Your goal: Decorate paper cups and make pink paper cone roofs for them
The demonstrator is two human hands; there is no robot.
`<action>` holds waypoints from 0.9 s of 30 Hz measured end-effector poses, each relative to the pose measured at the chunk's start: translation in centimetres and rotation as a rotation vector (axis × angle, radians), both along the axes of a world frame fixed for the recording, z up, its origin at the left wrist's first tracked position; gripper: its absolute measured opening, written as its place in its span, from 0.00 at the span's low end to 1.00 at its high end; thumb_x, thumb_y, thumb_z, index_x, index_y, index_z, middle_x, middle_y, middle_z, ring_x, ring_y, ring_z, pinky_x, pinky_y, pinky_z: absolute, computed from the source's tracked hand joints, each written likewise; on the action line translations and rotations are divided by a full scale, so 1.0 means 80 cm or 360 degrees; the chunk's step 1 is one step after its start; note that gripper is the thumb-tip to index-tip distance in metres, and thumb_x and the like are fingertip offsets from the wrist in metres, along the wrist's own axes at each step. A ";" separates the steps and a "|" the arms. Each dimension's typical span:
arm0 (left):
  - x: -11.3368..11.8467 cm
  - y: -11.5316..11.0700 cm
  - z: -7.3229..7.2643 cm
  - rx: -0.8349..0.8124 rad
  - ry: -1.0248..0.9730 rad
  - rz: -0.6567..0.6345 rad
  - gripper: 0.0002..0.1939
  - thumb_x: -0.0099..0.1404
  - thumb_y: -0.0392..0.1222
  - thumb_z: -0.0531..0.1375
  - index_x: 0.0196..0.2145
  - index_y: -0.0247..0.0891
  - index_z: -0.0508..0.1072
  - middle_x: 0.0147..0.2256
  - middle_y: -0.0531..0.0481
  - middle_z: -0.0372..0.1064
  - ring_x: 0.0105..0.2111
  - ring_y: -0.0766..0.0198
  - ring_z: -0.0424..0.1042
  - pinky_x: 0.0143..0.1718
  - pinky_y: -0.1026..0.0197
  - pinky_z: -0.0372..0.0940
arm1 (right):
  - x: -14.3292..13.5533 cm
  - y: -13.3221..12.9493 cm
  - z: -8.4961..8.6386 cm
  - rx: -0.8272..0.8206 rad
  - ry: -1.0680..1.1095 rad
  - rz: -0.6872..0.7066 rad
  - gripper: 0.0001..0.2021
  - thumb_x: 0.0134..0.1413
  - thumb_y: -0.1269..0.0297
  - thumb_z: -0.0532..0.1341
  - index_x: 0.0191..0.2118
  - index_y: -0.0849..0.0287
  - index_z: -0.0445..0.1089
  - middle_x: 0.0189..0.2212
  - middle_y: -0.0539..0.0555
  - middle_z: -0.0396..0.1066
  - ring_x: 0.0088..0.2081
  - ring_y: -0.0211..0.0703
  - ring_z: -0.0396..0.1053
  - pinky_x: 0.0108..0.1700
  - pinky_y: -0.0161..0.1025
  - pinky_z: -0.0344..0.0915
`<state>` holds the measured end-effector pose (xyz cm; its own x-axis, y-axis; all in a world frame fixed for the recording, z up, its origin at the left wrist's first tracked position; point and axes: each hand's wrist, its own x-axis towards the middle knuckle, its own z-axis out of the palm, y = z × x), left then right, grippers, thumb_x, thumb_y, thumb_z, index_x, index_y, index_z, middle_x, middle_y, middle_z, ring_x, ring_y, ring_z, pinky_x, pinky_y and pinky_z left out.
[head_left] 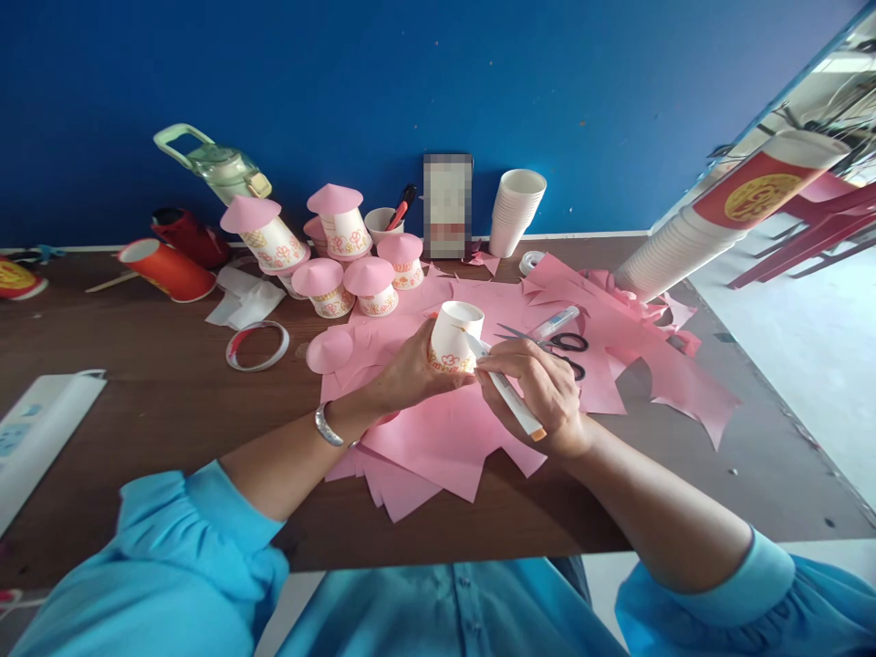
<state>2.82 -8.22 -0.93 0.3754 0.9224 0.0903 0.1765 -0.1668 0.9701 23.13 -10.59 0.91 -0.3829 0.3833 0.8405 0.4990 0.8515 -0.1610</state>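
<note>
Near the middle of the view, my left hand (415, 367) is wrapped round a white paper cup (455, 336) with orange and red drawings near its lower edge. My right hand (537, 391) grips a white marker (511, 403) with an orange end, its tip at the cup's side. Beneath both hands lie overlapping pink paper sheets (438, 438). Scissors (565, 342) with black handles and a clear glue tube (556, 322) rest just beyond my right hand. Several decorated cups with pink cone roofs (370, 276) stand behind my left hand.
At the back are a phone (448, 205), a white cup stack (518, 212) and a green bottle (223, 166). A tape roll (258, 346) and an orange cup (168, 270) lie left. Another cup stack (674, 251) leans at right. A white box (41, 433) sits far left.
</note>
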 end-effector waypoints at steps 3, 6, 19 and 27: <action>-0.001 0.000 0.004 -0.0092 -0.0064 -0.0036 0.33 0.57 0.55 0.75 0.53 0.39 0.68 0.51 0.41 0.72 0.50 0.52 0.71 0.46 0.53 0.69 | 0.000 0.000 0.000 0.0004 0.0015 -0.0015 0.11 0.64 0.77 0.62 0.48 0.57 0.69 0.33 0.53 0.76 0.32 0.41 0.76 0.33 0.38 0.74; -0.001 -0.001 0.009 -0.0238 -0.0199 -0.0113 0.30 0.59 0.53 0.75 0.52 0.39 0.69 0.50 0.42 0.72 0.48 0.54 0.71 0.47 0.52 0.69 | 0.000 0.000 0.001 0.0011 0.0028 -0.0054 0.11 0.63 0.78 0.63 0.46 0.57 0.69 0.33 0.53 0.76 0.33 0.41 0.77 0.34 0.38 0.75; -0.018 0.012 -0.001 -0.0295 -0.0374 -0.0384 0.20 0.63 0.47 0.73 0.49 0.41 0.74 0.46 0.46 0.74 0.46 0.56 0.72 0.49 0.54 0.67 | 0.003 0.004 0.001 -0.0103 0.0169 0.0013 0.15 0.61 0.80 0.62 0.49 0.55 0.70 0.35 0.52 0.77 0.36 0.44 0.76 0.35 0.41 0.75; -0.024 0.014 0.000 -0.0257 -0.0385 -0.0477 0.18 0.64 0.48 0.72 0.48 0.41 0.76 0.47 0.45 0.76 0.51 0.51 0.74 0.53 0.50 0.69 | 0.004 0.005 0.002 -0.0149 0.0193 0.0045 0.16 0.61 0.80 0.62 0.50 0.55 0.70 0.36 0.52 0.77 0.36 0.44 0.76 0.36 0.41 0.74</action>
<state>0.91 -7.07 -0.91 0.6153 0.7850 0.0719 -0.0932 -0.0182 0.9955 23.43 -10.18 1.06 -0.2925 0.4523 0.8425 0.4468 0.8436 -0.2978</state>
